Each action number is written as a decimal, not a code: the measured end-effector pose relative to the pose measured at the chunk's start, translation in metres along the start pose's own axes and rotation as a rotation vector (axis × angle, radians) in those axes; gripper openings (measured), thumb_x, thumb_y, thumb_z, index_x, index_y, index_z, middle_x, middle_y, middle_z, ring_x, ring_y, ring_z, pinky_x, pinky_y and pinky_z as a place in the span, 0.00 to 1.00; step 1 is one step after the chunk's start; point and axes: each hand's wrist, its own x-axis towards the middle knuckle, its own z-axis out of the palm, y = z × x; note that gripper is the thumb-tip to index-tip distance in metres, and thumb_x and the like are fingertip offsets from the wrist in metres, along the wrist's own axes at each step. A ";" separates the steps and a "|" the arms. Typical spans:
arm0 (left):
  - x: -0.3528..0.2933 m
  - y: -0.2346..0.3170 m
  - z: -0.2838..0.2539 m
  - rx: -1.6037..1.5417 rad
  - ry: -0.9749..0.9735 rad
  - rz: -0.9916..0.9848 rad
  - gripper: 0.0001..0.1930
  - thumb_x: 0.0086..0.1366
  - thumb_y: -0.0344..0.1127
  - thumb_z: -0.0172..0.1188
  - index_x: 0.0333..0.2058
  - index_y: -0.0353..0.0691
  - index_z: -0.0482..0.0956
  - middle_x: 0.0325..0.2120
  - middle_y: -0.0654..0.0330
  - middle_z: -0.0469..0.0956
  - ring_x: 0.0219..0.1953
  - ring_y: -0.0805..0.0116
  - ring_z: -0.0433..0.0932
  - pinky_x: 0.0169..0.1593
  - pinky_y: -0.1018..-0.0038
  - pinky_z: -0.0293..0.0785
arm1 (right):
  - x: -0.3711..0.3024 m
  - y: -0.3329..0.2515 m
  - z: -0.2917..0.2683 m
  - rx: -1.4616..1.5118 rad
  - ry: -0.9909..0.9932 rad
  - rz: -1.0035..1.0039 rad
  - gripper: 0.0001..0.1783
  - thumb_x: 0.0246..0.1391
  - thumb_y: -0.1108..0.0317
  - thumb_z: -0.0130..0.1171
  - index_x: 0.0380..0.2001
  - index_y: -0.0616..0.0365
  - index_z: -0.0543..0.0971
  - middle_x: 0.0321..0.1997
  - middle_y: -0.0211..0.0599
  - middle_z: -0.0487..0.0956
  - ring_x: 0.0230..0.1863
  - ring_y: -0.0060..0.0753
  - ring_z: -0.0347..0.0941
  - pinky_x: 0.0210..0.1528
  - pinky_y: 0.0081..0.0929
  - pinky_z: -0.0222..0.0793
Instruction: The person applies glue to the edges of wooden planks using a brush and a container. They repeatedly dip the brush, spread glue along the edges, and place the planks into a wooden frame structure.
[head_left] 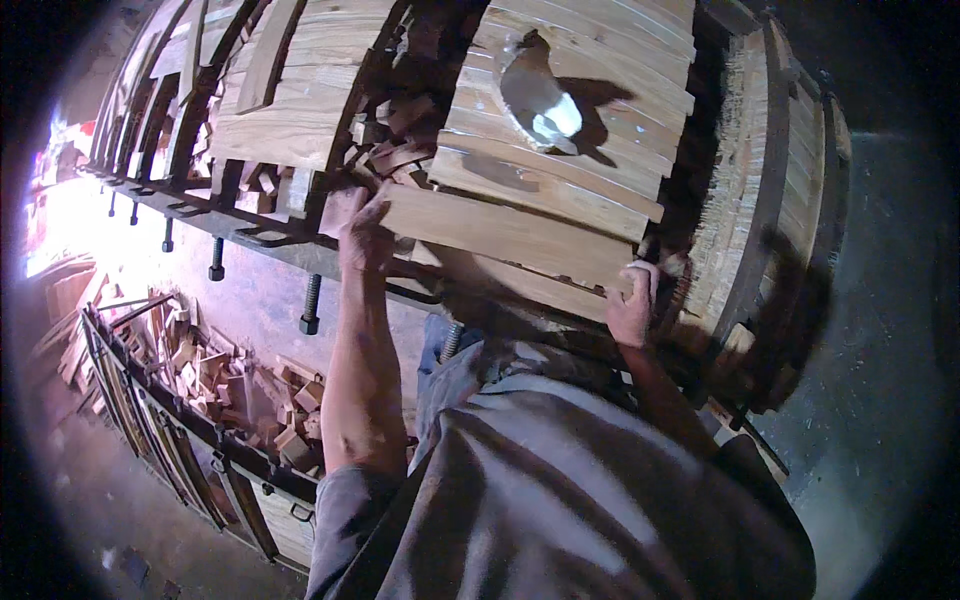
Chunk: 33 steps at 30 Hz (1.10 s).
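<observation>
A long, pale wooden board (510, 232) spans between my two hands, in front of a row of similar boards. My left hand (364, 232) is closed around its left end. At the other end, the fingers of my right hand (634, 305) are bent against the board's right tip. Behind it lie several wooden boards (570, 185) side by side, their right ends uneven. On top of them rests a pale, scoop-like container (535, 100) with a bright white patch at its near end; its exact kind is unclear.
A metal clamp frame (260, 232) with hanging threaded bolts (311, 305) runs along the left front. More board panels (290, 90) sit at the back left. Wood offcuts (210, 375) lie in a heap at lower left. Another clamped wood stack (725, 200) stands at right.
</observation>
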 end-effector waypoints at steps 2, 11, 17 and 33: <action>-0.002 0.000 0.003 0.000 0.101 -0.050 0.23 0.65 0.34 0.54 0.57 0.37 0.65 0.49 0.56 0.75 0.47 0.63 0.75 0.53 0.68 0.70 | -0.008 0.006 -0.001 -0.019 -0.123 -0.020 0.21 0.38 0.83 0.61 0.39 0.60 0.69 0.44 0.50 0.69 0.47 0.53 0.68 0.51 0.41 0.65; 0.005 -0.016 0.001 0.466 0.097 -0.274 0.31 0.65 0.36 0.54 0.65 0.38 0.56 0.37 0.62 0.77 0.32 0.71 0.73 0.37 0.80 0.69 | -0.011 0.028 -0.004 -0.134 -0.327 0.095 0.30 0.41 0.82 0.61 0.50 0.62 0.66 0.53 0.54 0.69 0.50 0.59 0.70 0.48 0.44 0.70; -0.033 -0.001 -0.013 1.180 0.163 0.126 0.33 0.55 0.35 0.58 0.60 0.28 0.65 0.50 0.38 0.75 0.56 0.46 0.72 0.58 0.63 0.68 | 0.009 0.031 -0.015 -0.280 -0.549 0.023 0.33 0.40 0.84 0.57 0.54 0.60 0.63 0.55 0.56 0.65 0.50 0.62 0.69 0.49 0.48 0.68; -0.060 -0.021 0.000 1.501 0.519 0.148 0.27 0.50 0.37 0.62 0.52 0.40 0.76 0.37 0.47 0.81 0.41 0.46 0.78 0.47 0.56 0.73 | 0.128 -0.055 0.030 -0.574 -0.710 -0.007 0.34 0.42 0.58 0.67 0.53 0.59 0.70 0.53 0.57 0.72 0.59 0.57 0.65 0.60 0.46 0.62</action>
